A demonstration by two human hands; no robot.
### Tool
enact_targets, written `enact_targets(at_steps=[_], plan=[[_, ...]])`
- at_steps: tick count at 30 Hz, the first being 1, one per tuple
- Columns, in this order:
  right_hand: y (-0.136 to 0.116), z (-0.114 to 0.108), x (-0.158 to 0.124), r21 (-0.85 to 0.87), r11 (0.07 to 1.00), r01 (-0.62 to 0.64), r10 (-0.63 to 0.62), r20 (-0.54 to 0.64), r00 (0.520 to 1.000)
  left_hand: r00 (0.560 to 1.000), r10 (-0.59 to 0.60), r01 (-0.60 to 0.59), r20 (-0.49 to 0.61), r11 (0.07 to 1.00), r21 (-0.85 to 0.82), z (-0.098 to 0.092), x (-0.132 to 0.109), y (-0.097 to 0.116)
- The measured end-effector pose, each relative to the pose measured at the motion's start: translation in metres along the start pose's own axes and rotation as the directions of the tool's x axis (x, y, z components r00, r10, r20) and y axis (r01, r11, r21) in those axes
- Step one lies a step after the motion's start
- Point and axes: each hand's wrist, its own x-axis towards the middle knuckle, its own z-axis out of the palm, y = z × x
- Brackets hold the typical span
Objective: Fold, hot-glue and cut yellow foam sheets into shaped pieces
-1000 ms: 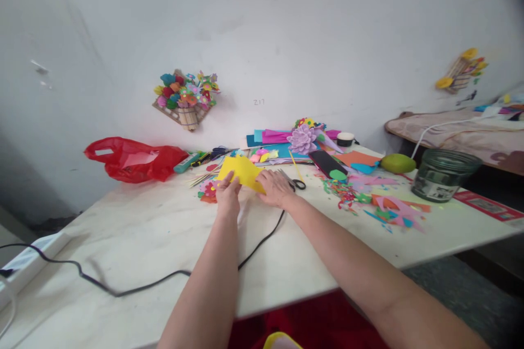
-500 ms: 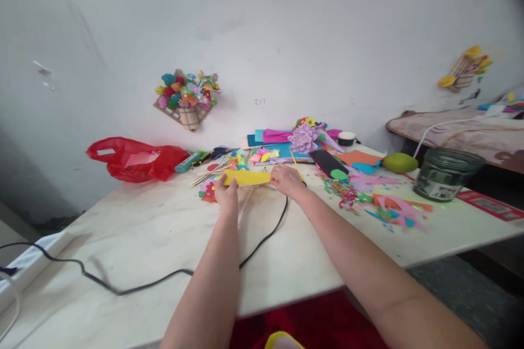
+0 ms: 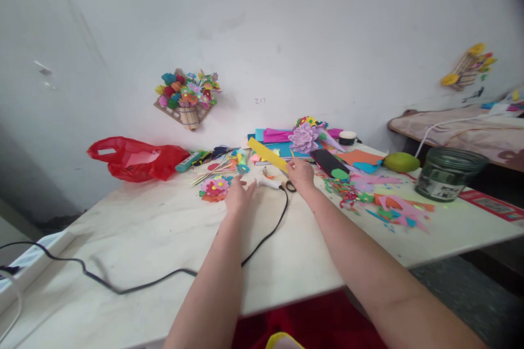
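Note:
My right hand (image 3: 302, 175) pinches one end of a yellow strip (image 3: 267, 154), which looks like paper or foam sheet and slants up to the left. Fingers apart and holding nothing, my left hand (image 3: 238, 194) hovers near the table. Between the hands lies a white hot glue gun (image 3: 268, 182) with a black cord. A dark scissors handle (image 3: 290, 187) shows beside my right fingers; the rest of it is partly hidden. Just left of my left hand sits a bunch of colourful flowers (image 3: 216, 187), and thin sticks (image 3: 210, 170) lie behind it.
A red plastic bag (image 3: 139, 161) is at the back left. Coloured sheets (image 3: 278, 136), a purple flower (image 3: 303, 138) and a phone (image 3: 329, 163) lie at the back. Scraps (image 3: 393, 210), a green fruit (image 3: 401, 162) and a glass jar (image 3: 448, 174) are right. The black cord (image 3: 135, 289) crosses the table.
My left hand has let go of the yellow strip and moved slightly right and down. The strip now tilts upward from my right hand, uncovering the glue gun and scissors handle.

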Motion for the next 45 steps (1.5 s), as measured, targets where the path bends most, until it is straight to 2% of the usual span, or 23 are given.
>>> enact_targets(at_steps=[2, 5, 7, 9, 12, 14, 18, 21, 26, 30, 33, 34, 36, 39, 41, 45], plan=[[0.002, 0.001, 0.001, 0.032, 0.999, -0.030, 0.031, -0.015, 0.999, 0.995, 0.075, -0.087, 0.067, 0.975, 0.203, 0.004, -0.004, -0.002], [0.003, 0.004, 0.000, 0.042, 0.997, -0.065, 0.066, -0.015, 0.998, 0.975, 0.181, -0.222, 0.131, 0.856, 0.468, 0.008, -0.009, -0.003], [0.003, 0.006, -0.001, 0.036, 0.996, -0.082, 0.082, 0.003, 0.997, 0.962, 0.221, -0.274, 0.162, 0.757, 0.593, 0.009, -0.009, -0.001], [0.003, 0.007, -0.002, 0.030, 0.996, -0.087, 0.086, 0.019, 0.996, 0.958, 0.222, -0.285, 0.179, 0.705, 0.650, 0.009, -0.007, 0.002], [0.004, 0.008, -0.002, 0.015, 0.996, -0.084, 0.084, 0.027, 0.996, 0.956, 0.225, -0.293, 0.189, 0.691, 0.660, 0.003, 0.004, 0.004], [0.005, 0.009, -0.002, 0.013, 0.997, -0.077, 0.077, 0.027, 0.997, 0.939, 0.295, -0.339, 0.179, 0.698, 0.630, -0.004, 0.012, 0.001], [0.008, 0.012, -0.002, 0.027, 0.997, -0.070, 0.070, 0.018, 0.997, 0.857, 0.343, -0.515, 0.385, 0.576, 0.635, -0.021, 0.024, -0.015], [0.008, 0.014, -0.002, 0.029, 0.996, -0.080, 0.079, 0.019, 0.997, 0.833, 0.329, -0.549, 0.444, 0.581, 0.601, -0.029, 0.027, -0.029], [0.006, 0.014, -0.003, 0.021, 0.997, -0.080, 0.079, 0.028, 0.996, 0.818, 0.410, -0.574, 0.404, 0.625, 0.529, -0.035, 0.032, -0.048], [0.005, 0.014, -0.003, 0.013, 0.996, -0.086, 0.086, 0.026, 0.996, 0.825, 0.426, -0.564, 0.370, 0.612, 0.555, -0.044, 0.039, -0.056], [0.005, 0.014, -0.003, 0.012, 0.996, -0.086, 0.086, 0.023, 0.996, 0.815, 0.461, -0.578, 0.353, 0.592, 0.561, -0.055, 0.042, -0.056], [0.005, 0.014, -0.004, 0.013, 0.996, -0.083, 0.083, 0.020, 0.996, 0.810, 0.450, -0.584, 0.376, 0.563, 0.584, -0.060, 0.042, -0.056], [0.005, 0.014, -0.004, 0.018, 0.997, -0.074, 0.074, 0.007, 0.997, 0.802, 0.367, -0.595, 0.471, 0.428, 0.680, -0.068, 0.043, -0.055], [0.005, 0.014, -0.004, 0.023, 0.998, -0.066, 0.066, -0.006, 0.998, 0.794, 0.318, -0.598, 0.518, 0.254, 0.760, -0.081, 0.044, -0.056], [0.005, 0.014, -0.004, 0.022, 0.998, -0.066, 0.066, -0.007, 0.998, 0.803, 0.306, -0.583, 0.512, 0.222, 0.782, -0.089, 0.045, -0.058], [0.005, 0.015, -0.004, 0.020, 0.997, -0.070, 0.070, -0.009, 0.997, 0.833, 0.275, -0.544, 0.480, 0.243, 0.804, -0.100, 0.044, -0.060]])
